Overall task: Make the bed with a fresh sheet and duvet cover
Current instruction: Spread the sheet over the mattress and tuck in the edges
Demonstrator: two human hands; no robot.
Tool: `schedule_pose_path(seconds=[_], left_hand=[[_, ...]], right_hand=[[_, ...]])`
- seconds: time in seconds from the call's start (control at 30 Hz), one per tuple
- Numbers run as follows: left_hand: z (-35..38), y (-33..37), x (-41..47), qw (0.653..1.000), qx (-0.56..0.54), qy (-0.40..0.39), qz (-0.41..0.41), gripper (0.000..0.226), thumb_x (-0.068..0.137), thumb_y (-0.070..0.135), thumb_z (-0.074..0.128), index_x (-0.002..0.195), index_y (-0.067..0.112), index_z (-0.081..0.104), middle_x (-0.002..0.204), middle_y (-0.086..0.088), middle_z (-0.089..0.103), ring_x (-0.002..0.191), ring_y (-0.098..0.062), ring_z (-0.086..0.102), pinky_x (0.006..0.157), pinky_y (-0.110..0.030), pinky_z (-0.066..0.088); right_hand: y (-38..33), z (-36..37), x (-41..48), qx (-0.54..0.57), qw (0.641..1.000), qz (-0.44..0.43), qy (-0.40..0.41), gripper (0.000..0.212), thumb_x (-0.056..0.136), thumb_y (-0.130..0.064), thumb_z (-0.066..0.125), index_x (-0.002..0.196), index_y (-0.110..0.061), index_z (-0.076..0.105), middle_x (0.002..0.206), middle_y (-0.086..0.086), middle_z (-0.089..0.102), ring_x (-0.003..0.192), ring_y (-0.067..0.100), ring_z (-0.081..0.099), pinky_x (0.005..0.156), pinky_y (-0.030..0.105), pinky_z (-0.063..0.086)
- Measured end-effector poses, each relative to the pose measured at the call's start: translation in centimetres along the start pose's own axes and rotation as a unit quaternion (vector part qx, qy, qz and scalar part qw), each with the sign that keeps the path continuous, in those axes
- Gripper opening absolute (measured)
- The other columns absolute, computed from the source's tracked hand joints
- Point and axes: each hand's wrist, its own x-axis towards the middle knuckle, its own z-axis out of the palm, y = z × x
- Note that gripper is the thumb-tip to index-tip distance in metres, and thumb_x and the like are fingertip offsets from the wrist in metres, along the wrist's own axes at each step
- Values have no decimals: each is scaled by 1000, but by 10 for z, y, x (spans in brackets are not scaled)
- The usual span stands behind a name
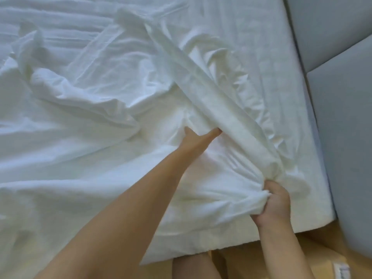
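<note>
A rumpled white sheet [84,109] covers most of the mattress [285,63], whose bare strip shows along the right. A long rolled fold of the sheet runs diagonally from the upper middle down to the lower right. My left hand [198,140] reaches across the bed and into the cloth beside that fold; its fingers are buried in the fabric, with only the thumb and the back of the hand showing. My right hand [275,200] grips a bunched end of the sheet near the mattress corner at the lower right.
A grey padded headboard [342,97] in panels stands along the right side. Wooden floor [237,262] shows below the mattress corner, with my leg [191,266] against the bed edge and a cardboard box [326,264] at the bottom right.
</note>
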Motion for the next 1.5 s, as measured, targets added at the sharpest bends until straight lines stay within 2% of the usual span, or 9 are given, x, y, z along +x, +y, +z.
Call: schedule_pose_path(seconds=[0.17, 0.3, 0.4, 0.57, 0.83, 0.97, 1.13, 1.33, 1.5], left_hand=[[144, -12, -11, 985, 39, -168, -7, 38, 90, 35, 61, 121, 18, 45, 124, 5, 51, 116, -16, 51, 97, -27, 37], [202, -21, -6, 984, 7, -162, -80, 100, 80, 45, 70, 150, 15, 5, 143, 2, 37, 127, -19, 42, 97, -29, 38], [220, -22, 3, 981, 171, -83, -46, 85, 86, 17, 61, 149, 14, 4, 111, -9, 54, 99, -28, 58, 73, -31, 50], [212, -9, 7, 918, 355, -154, 90, 28, 88, 3, 43, 114, 1, 53, 84, -9, 55, 72, -25, 54, 57, -25, 40], [80, -33, 20, 869, 477, -21, 127, 41, 92, 36, 55, 131, 22, 52, 129, -5, 50, 118, -21, 48, 99, -31, 38], [-36, -37, 16, 775, 570, 217, 163, 56, 91, 30, 53, 144, 20, 35, 146, -6, 37, 135, -27, 29, 109, -39, 24], [-159, -52, 6, 713, 656, 240, 59, 73, 90, 30, 54, 150, 22, 13, 157, -5, 10, 145, -24, 1, 114, -54, 4], [-226, -67, 18, 674, 691, 201, 166, 80, 90, 33, 54, 152, 21, 4, 159, -3, 2, 146, -19, -1, 115, -51, -4], [-285, -86, 12, 716, 513, 297, 368, 62, 74, 20, 56, 134, 12, 47, 138, -17, 44, 121, -30, 37, 96, -46, 40]], right_hand=[[-26, -136, 21, -154, 967, 14, 204, 13, 69, -4, 42, 60, -11, 36, 61, 5, 40, 58, 23, 42, 55, 30, 38], [-23, -157, 13, -196, 978, 14, 68, 11, 56, -1, 46, 66, -5, 51, 57, 7, 48, 59, 25, 46, 57, 28, 34], [-23, -148, 15, -218, 973, 27, -68, 40, 57, -13, 59, 96, -13, 66, 82, 2, 72, 79, 24, 68, 70, 34, 50], [-35, -145, 57, -45, 998, 21, -24, 93, 54, -66, 77, 134, -29, 47, 125, 5, 62, 111, 25, 62, 94, 47, 49], [-20, -46, 104, -280, 956, -87, 14, 57, 79, -28, 73, 124, -15, 39, 116, 3, 57, 100, 19, 59, 79, 31, 50], [11, -4, 95, -511, 819, -234, 119, 88, 77, -22, 71, 147, -3, 20, 149, 19, 25, 136, 35, 25, 107, 45, 26], [73, 80, 63, -602, 726, -323, -77, 80, 80, -17, 65, 147, -6, 22, 151, 20, 20, 138, 35, 21, 112, 45, 19], [160, 185, 38, -683, 603, -322, -258, 66, 87, -25, 56, 145, -13, 28, 150, 6, 26, 137, 25, 22, 112, 33, 20], [207, 254, 21, -644, 648, -333, -233, 63, 87, -31, 62, 140, -11, 34, 142, 9, 33, 131, 26, 30, 105, 32, 28]])
